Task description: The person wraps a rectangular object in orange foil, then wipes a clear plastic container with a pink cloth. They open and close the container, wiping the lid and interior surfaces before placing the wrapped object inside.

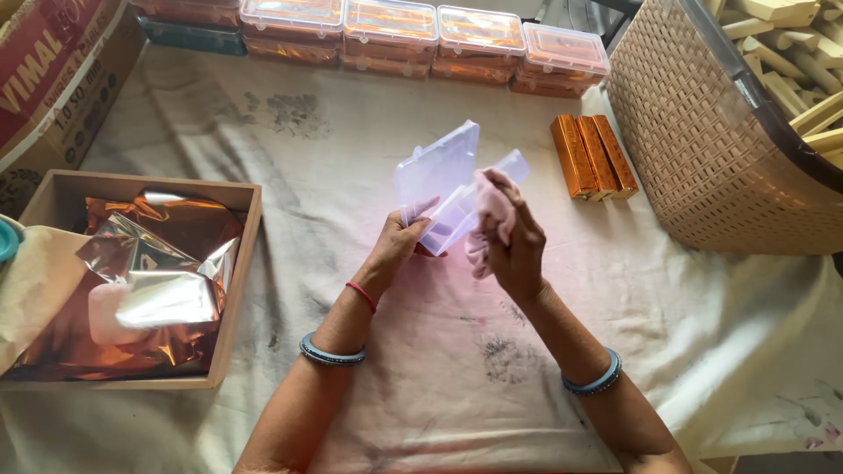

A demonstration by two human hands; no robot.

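— Above the middle of the stained white cloth (263, 140), what do the hands have?

— Her left hand (399, 241) grips a clear plastic box (443, 180), hinged open, lid tilted up and away. The thumb lies on the near edge, the fingers curl behind it.

— And the other?

— Her right hand (514, 241) is closed around a pink rag (490, 219), pressing it against the open box's lower half. Box and rag touch; both are held up off the cloth.

— What lies around them?

— To the right, three copper-foil bars (594, 156) lie side by side, just beside a woven beige basket (702, 149) holding pale wooden sticks (790, 44). Along the far edge runs a row of lidded clear boxes (421, 35) filled with copper-coloured contents. At the left sits a wooden tray (241, 263) full of crumpled copper foil sheets (149, 272), with a cardboard carton (53, 70) behind it.

— Anything on the wrists?

— Blue bangles on both, and a red thread on the left.
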